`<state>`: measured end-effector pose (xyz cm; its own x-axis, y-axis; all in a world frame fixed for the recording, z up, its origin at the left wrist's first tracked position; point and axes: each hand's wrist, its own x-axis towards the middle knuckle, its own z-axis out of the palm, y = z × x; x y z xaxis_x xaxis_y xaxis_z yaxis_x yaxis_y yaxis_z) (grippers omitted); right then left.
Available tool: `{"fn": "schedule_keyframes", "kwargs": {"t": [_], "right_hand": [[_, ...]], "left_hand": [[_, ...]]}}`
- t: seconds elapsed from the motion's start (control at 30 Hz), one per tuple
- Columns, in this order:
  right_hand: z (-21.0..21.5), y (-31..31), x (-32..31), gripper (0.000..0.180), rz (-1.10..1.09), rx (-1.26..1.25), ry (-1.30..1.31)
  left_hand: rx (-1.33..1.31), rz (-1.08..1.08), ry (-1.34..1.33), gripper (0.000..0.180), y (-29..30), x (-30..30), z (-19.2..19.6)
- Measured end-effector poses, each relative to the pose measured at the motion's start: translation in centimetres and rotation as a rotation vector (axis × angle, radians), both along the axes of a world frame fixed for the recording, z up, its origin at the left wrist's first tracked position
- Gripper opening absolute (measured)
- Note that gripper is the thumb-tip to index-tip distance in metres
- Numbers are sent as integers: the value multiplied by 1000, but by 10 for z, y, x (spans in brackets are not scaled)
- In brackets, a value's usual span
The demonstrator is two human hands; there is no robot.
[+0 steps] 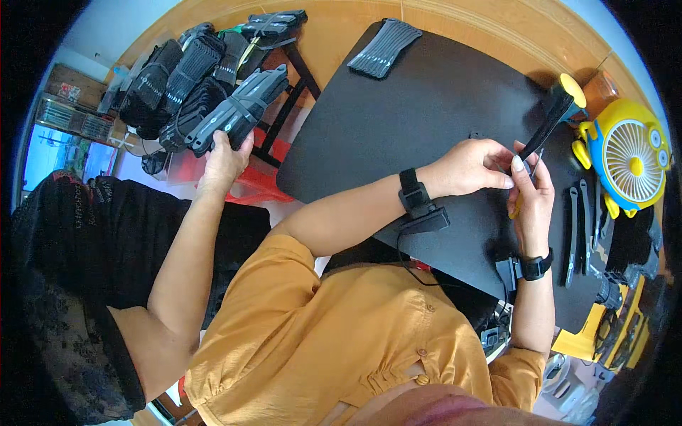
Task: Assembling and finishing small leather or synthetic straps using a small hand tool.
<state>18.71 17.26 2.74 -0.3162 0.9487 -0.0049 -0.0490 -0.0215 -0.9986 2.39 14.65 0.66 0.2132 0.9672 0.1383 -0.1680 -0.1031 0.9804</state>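
Observation:
Over the right part of the dark table (pixel 398 128), my two hands work close together. My left hand (pixel 476 169) is closed, its fingertips pinched at the lower end of a black strip bundle (pixel 545 129). My right hand (pixel 531 195) is closed around the same end, and a thin pointed tip and a bit of yellow show by its fingers; what tool this is I cannot tell. The bundle slants up right, its far end reaching a round yellow-and-blue object (pixel 572 91). Several black straps (pixel 572 238) with grey ends lie right of my right hand.
A yellow-and-blue fan (pixel 632 160) stands at the right edge. A grey ribbed strap bundle (pixel 384 48) lies at the table's far edge. At left, another person's hand (pixel 226 162) holds a grey-and-black strap bundle (pixel 238 112) beside piled bundles (pixel 192 67). A cable (pixel 408 266) hangs from my left wrist device.

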Motion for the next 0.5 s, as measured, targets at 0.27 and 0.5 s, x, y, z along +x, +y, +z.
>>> {"fn": "schedule_keyframes", "kwargs": {"t": [0.27, 0.5], "right_hand": [[1, -7, -6, 36, 28, -64, -96], [-6, 12, -4, 35, 193, 157, -232]], "left_hand": [[-28, -26, 66, 28, -3, 0, -11], [40, 63, 294, 22, 1, -11, -4]]}}
